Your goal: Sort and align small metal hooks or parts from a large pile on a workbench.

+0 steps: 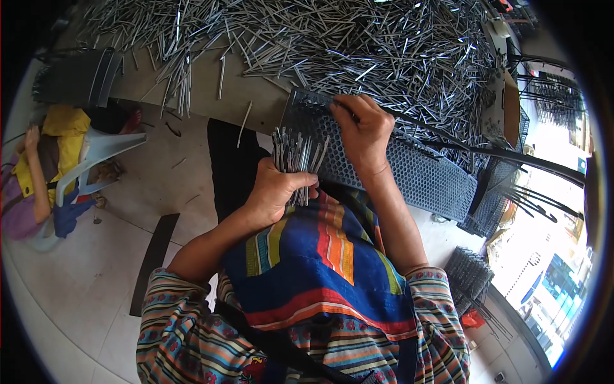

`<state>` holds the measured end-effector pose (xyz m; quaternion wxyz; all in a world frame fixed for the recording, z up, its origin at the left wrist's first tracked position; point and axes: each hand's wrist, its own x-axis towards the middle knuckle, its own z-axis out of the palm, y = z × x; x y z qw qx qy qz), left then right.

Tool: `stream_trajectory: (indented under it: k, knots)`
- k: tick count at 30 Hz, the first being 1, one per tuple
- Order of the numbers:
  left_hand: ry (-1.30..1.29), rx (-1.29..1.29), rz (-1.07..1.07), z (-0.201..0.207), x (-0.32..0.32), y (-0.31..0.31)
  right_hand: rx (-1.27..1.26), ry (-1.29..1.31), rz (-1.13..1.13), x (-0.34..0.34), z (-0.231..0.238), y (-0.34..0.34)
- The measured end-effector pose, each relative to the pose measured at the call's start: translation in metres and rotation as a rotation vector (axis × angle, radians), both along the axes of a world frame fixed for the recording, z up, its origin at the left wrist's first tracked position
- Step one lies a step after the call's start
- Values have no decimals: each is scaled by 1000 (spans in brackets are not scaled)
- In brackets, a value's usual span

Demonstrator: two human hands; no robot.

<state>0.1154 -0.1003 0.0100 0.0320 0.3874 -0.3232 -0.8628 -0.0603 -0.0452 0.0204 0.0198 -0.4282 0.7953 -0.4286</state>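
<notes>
My left hand (274, 191) is wrapped round a bundle of thin grey metal strips (298, 148), their uneven ends pointing up and away from me. To its right, a dark board full of round holes (419, 176) lies slantwise along the table's near edge. Over the board's left part is my right hand (368, 131), fingers curled and thumb pressed to them. Whatever its fingertips hold, if anything, is too small or hidden to name. Several small stubs stand at the board's far left corner.
A large heap of loose metal strips (358, 48) covers the table (192, 89). Dark curved panels (77, 77) lie at its left end. Another person in yellow and purple (54, 150) sits at the left beside a pale plastic chair (96, 157). Dark stacked racks (470, 275) stand at the lower right.
</notes>
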Motion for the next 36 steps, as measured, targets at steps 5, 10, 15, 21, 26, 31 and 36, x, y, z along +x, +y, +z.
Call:
stream_trajectory:
  k: [5,10,15,21,26,31,36]
  knots:
    - [-28,53,22,5,-3,1,230,183,174,-2,5,8]
    - [-4,71,40,2,-3,2,140,161,143,9,13,19]
    - [-4,33,2,10,-6,6,231,-938,228,11,10,34]
    - [23,17,56,5,3,12,14,-982,-24,1,15,51]
    - [-41,-104,-237,18,13,17,-295,-516,-216,-8,-2,43]
    - [92,-33,-422,4,29,22,-205,-137,-98,-9,0,42]
    - [44,-113,-339,8,25,22,-184,-76,-82,-10,6,40]
